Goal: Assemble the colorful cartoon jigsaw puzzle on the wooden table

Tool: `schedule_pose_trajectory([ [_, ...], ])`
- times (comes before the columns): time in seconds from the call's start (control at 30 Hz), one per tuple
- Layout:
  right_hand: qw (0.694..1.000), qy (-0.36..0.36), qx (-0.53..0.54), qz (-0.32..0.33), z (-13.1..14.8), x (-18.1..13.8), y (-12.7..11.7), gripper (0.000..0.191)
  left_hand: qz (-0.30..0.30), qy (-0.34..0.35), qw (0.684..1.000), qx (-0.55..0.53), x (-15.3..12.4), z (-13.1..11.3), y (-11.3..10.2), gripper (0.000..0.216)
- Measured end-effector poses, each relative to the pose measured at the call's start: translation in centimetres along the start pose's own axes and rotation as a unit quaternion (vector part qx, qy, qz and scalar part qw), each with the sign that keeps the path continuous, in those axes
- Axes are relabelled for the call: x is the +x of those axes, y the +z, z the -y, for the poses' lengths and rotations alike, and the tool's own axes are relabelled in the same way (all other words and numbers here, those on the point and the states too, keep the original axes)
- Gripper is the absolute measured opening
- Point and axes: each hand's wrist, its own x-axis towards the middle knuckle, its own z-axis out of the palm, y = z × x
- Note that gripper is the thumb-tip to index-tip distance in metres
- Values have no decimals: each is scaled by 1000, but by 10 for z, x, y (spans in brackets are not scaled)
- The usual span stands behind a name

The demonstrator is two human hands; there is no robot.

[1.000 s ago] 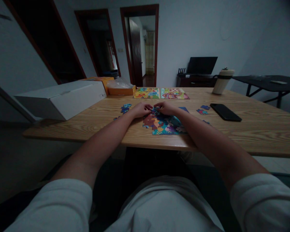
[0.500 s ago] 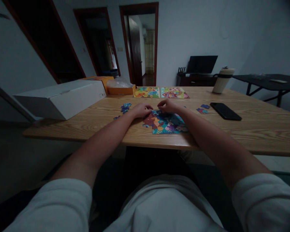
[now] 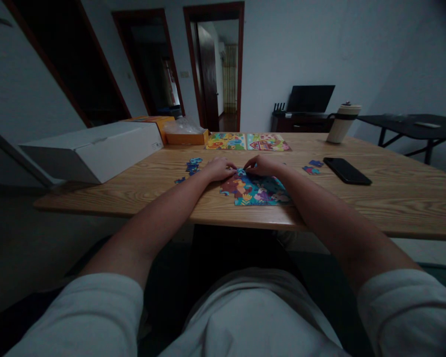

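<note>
A partly joined jigsaw puzzle [image 3: 262, 192] with a colourful animal picture lies near the front edge of the table. At its far edge, a light-blue puzzle piece [image 3: 241, 171] shows between my two hands. My left hand [image 3: 220, 169] rests at the upper left of the picture, fingers bent and closed against that piece. From the other side my right hand [image 3: 260, 166] reaches over the puzzle, with thumb and fingers pinched at the piece's right edge. Loose blue puzzle pieces [image 3: 193, 164] lie left of my left hand.
More loose pieces [image 3: 311, 170] lie beside a black phone [image 3: 347, 171] on the right. Behind it stands a cream tumbler [image 3: 344, 124]. Two picture sheets [image 3: 226, 142] lie at the back. A long white box [image 3: 96, 148] and an orange box tray [image 3: 186, 139] holding clear plastic occupy the left.
My right hand has shifted slightly right and down, and more of the light-blue piece shows between the hands. My left hand has barely moved.
</note>
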Motion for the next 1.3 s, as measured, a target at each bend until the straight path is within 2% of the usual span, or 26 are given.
schedule_pose_trajectory([
  [0.17,1000,-3,-7,-1,-2,2,3,27,-1,-17,999,-27,0,0,0,27],
  [0.37,1000,-12,-6,4,-3,4,6,32,0,-7,995,-95,-1,2,-2,23],
  [0.63,1000,4,-21,6,1,5,5,28,24,40,997,-53,0,6,-2,28],
  [0.77,1000,6,-25,5,3,2,5,35,26,33,994,-96,2,5,1,28],
  [0.9,1000,1,-8,0,7,-3,2,35,-12,9,979,-202,6,4,3,37],
  [1.07,995,11,93,-26,5,-3,1,36,-79,-16,947,-311,6,12,-5,38],
  [1.17,996,-2,93,-16,2,-1,3,35,-88,-52,945,-312,4,19,-11,38],
  [1.3,999,-1,38,1,1,0,7,37,-76,-79,963,-247,3,27,-16,32],
])
